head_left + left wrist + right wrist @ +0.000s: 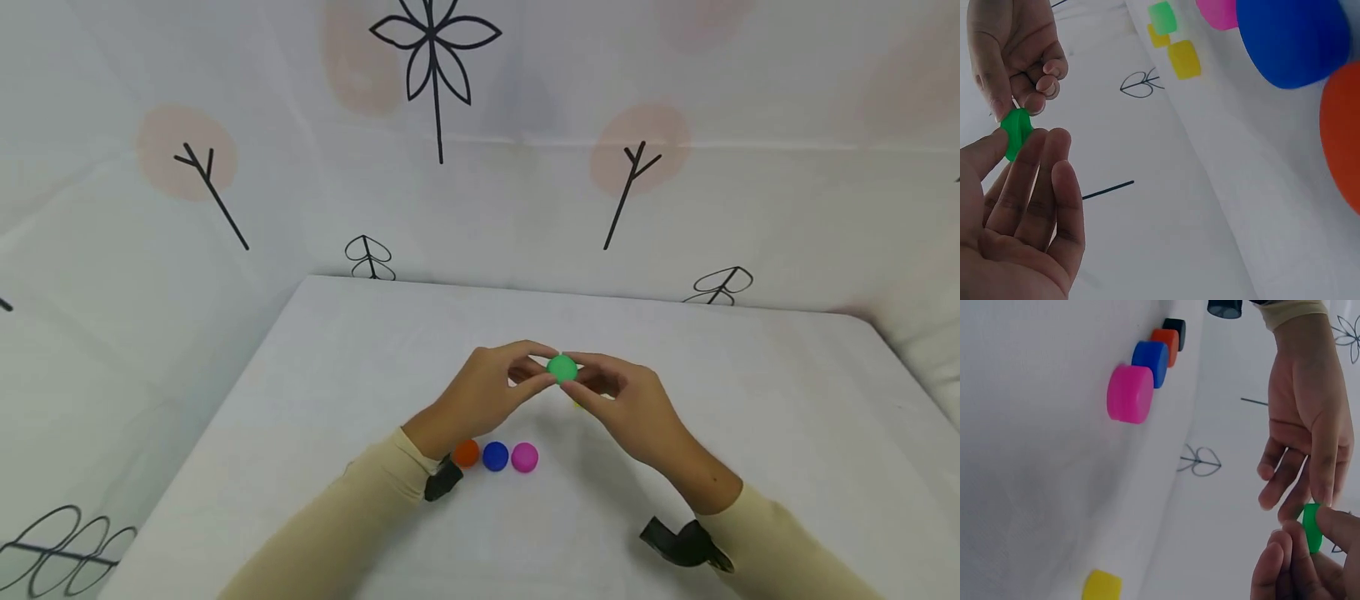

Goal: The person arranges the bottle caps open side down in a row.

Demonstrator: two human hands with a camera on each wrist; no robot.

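Note:
Above the table, both hands meet at a green bottle cap [562, 369]. My left hand [491, 386] pinches its left side between thumb and fingertips. From the other side my right hand [626, 400] pinches it with thumb and forefinger. The left wrist view shows the green cap [1017, 134] edge-on between the fingertips of both hands. Below the left wrist, an orange cap [467, 453], a blue cap [496, 456] and a pink cap [525, 457] stand in a row on the table.
A white cloth covers the table [360, 333]; patterned white fabric [525, 208] hangs behind it. Yellow pieces [1185, 59] and another green piece [1163, 17] lie farther along the table. A black cap [1175, 332] sits beyond the orange one in the right wrist view.

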